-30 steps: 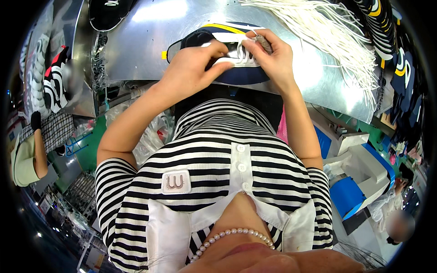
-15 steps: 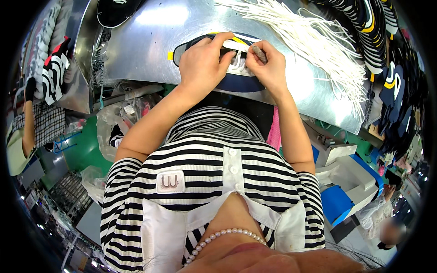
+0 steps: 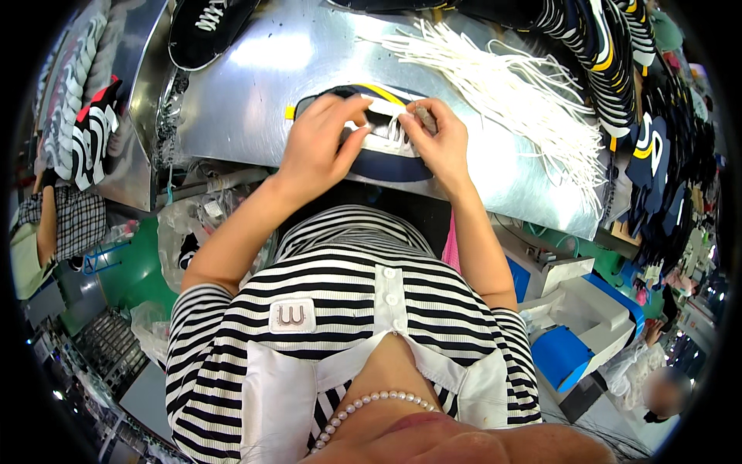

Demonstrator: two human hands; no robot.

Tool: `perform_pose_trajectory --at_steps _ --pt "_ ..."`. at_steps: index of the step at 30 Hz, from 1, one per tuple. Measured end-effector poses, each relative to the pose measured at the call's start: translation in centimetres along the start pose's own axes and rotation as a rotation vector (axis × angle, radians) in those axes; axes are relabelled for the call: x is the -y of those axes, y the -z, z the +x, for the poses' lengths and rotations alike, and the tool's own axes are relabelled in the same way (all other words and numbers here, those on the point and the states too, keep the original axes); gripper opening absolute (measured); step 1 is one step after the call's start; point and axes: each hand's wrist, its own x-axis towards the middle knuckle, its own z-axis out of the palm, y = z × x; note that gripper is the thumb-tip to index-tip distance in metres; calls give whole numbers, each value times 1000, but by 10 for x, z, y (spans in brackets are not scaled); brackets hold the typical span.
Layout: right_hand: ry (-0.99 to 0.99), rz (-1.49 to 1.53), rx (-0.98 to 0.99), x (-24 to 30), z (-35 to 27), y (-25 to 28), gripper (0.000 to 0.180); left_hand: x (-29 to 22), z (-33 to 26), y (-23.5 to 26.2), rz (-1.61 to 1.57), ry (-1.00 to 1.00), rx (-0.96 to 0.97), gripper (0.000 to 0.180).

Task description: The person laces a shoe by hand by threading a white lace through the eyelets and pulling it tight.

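Note:
A navy shoe upper [image 3: 386,170] with white and yellow bands lies on the metal table, a yellow tab at its left end. A white shoelace [image 3: 395,130] runs through the eyelet strip around its opening. My left hand [image 3: 318,145] rests over the left part of the upper, thumb and forefinger apart with nothing between them. At the opening's right side, my right hand [image 3: 440,145] pinches the lace. Something brownish-grey [image 3: 425,118] shows at its fingers; whether it is a finger wrap or a small tool, I cannot tell.
Loose white laces [image 3: 518,100] spread across the right of the metal table [image 3: 232,108]. A laced black shoe upper [image 3: 202,35] lies at the far left. Stacked uppers [image 3: 610,85] line the right edge. A white and blue machine [image 3: 580,325] stands at lower right; another person's arm [image 3: 48,213] shows at left.
My left thumb and forefinger have drawn back from the lace and spread. My right hand has shifted along the opening. The whole view has tilted, so the table sits lower.

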Motion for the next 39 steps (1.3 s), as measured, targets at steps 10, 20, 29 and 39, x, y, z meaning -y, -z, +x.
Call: perform_pose_trajectory --at_steps 10,20,29,39 --pt "-7 151 12 -1 4 -23 10 0 -100 13 -1308 1054 -185 45" --pt "275 36 67 34 104 -49 20 20 31 104 -1347 584 -510 46" --pt "372 -427 22 -5 148 -58 15 263 111 72 121 498 -485 54" --pt "414 188 39 66 115 -41 12 323 162 32 339 278 -283 52"
